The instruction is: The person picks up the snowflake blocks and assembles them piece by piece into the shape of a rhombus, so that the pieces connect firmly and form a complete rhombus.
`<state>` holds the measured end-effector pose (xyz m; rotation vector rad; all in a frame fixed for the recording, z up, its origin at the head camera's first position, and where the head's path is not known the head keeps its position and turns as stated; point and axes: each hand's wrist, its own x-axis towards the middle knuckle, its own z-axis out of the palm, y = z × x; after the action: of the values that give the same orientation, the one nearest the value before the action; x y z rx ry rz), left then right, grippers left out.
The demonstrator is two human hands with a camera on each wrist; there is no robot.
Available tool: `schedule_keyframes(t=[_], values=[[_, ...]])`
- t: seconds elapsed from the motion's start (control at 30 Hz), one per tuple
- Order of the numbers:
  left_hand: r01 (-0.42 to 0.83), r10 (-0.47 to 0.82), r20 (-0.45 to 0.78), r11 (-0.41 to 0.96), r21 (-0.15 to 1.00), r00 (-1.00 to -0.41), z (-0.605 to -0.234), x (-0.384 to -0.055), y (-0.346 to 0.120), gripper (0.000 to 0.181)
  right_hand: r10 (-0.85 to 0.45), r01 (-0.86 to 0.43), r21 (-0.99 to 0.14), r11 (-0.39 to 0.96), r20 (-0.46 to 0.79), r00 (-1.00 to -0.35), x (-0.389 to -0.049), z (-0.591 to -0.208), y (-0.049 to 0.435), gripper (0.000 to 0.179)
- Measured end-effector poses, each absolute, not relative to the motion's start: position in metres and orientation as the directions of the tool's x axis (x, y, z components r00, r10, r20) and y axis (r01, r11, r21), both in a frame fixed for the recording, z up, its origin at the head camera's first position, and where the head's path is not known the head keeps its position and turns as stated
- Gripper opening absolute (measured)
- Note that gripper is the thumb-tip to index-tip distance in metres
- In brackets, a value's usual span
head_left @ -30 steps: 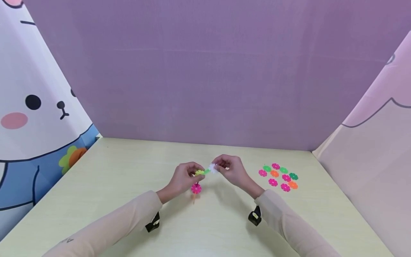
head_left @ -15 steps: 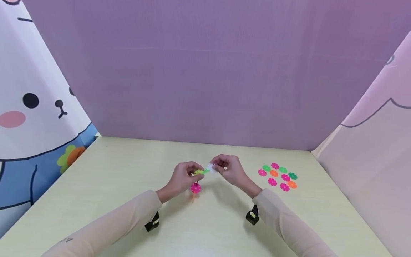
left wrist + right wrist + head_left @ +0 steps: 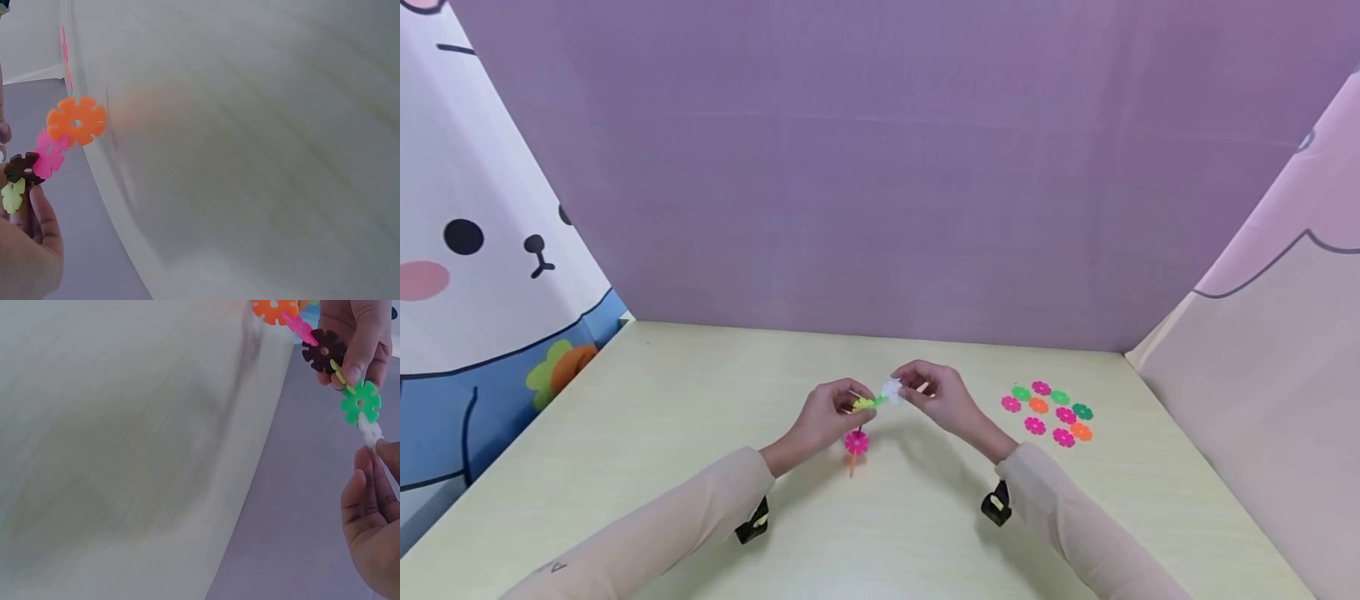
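Note:
Above the table, both hands hold a chain of notched, flower-shaped plastic discs. My left hand [image 3: 827, 412] pinches it at the yellow disc [image 3: 338, 374], between the brown disc [image 3: 324, 351] and the green disc [image 3: 360, 402]. A pink disc [image 3: 857, 442] and an orange disc [image 3: 77, 122] hang below that hand. At the chain's other end, thumb and fingers of my right hand [image 3: 946, 400] pinch the white disc [image 3: 892, 389]. Its edge meets the green disc's edge in the right wrist view. Fingers partly cover the yellow and white discs.
Several loose discs, among them a pink disc [image 3: 1034, 426], an orange disc [image 3: 1081, 432] and a dark green disc [image 3: 1082, 412], lie flat on the table [image 3: 715, 392] at the right. A purple cloth backdrop [image 3: 880, 183] rises behind the table, with printed cloths at both sides.
The white disc has turned slightly between my right fingers. Both hands stay nearly in place, and the loose discs lie as before.

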<state>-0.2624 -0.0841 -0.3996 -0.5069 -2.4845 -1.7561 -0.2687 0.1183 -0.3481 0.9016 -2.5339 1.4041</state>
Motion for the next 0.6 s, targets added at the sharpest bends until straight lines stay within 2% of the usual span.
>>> schedule_keyframes(t=[0.23,0.47,0.6], values=[[0.333,0.231,0.271,0.295,0.896,-0.934,-0.402,-0.262,-0.086,0.016,-0.429,-0.541,-0.696,0.472,0.354,-0.831,-0.282,-0.362,0.145,0.02],[0.327,0.255,0.255,0.297,0.897,-0.933,-0.37,-0.239,-0.087,0.019,-0.405,-0.531,-0.642,0.554,0.349,-0.845,-0.289,-0.376,0.186,0.018],[0.326,0.252,0.255,0.298,0.897,-0.933,-0.369,-0.239,-0.087,0.019,-0.393,-0.517,-0.593,0.617,0.336,-0.856,-0.289,-0.382,0.21,0.018]])
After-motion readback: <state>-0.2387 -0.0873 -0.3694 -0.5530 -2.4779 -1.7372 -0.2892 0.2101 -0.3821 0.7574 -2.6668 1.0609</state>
